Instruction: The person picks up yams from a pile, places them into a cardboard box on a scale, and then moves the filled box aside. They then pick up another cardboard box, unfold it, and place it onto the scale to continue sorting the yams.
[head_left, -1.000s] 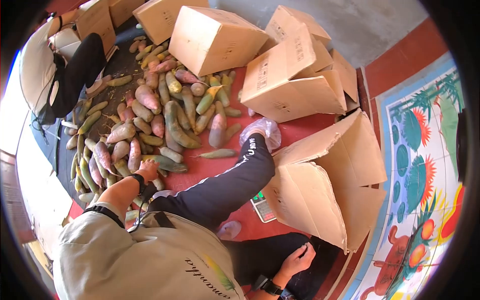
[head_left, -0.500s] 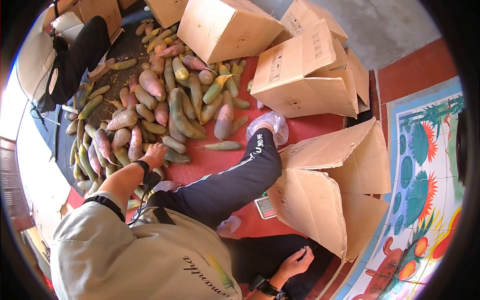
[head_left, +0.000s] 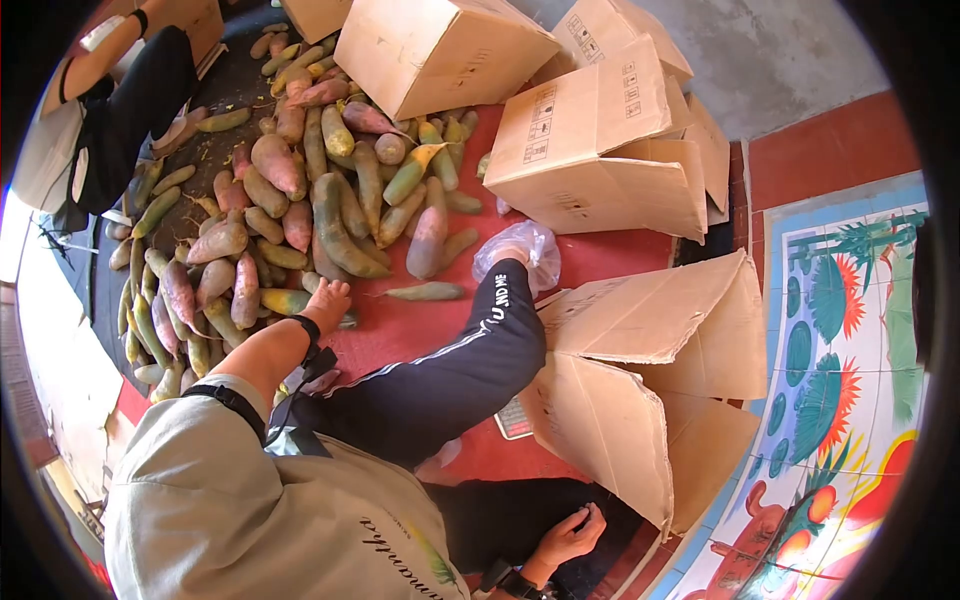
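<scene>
Left hand: the left hand [head_left: 328, 305] lies at the near edge of the pile, palm down, fingers bent over a green root [head_left: 348, 321]; whether they grip it or only rest there I cannot make out.
Left wrist: dark wristband [head_left: 304, 326] strapped just behind the hand.
Right hand: the right hand [head_left: 572, 537] is loosely curled beside the dark trouser leg [head_left: 490, 515], fingertips near the thumb; the inside of the palm is hidden, contents not determinable.
Right wrist: black watch-like band [head_left: 518, 582].
Root pile: long roots [head_left: 268, 195], green, yellowish and pink-purple, heaped in many directions from beside the left hand toward the upper left; they lie partly on red flooring [head_left: 385, 345], partly on a dark surface.
Lone root: one slim green root [head_left: 427, 291] lies apart, between the pile and a foot in a clear plastic cover [head_left: 543, 258].
Scale: a corner of a scale [head_left: 514, 420] shows beside the open carton [head_left: 600, 405], which hides the remainder.
Other cartons: one carton [head_left: 445, 55] beyond the pile; a second carton [head_left: 550, 130] to its right.
Co-worker: bent leg in dark trousers [head_left: 150, 90], upper left.
Wall: painted tiles [head_left: 828, 390], far right.
</scene>
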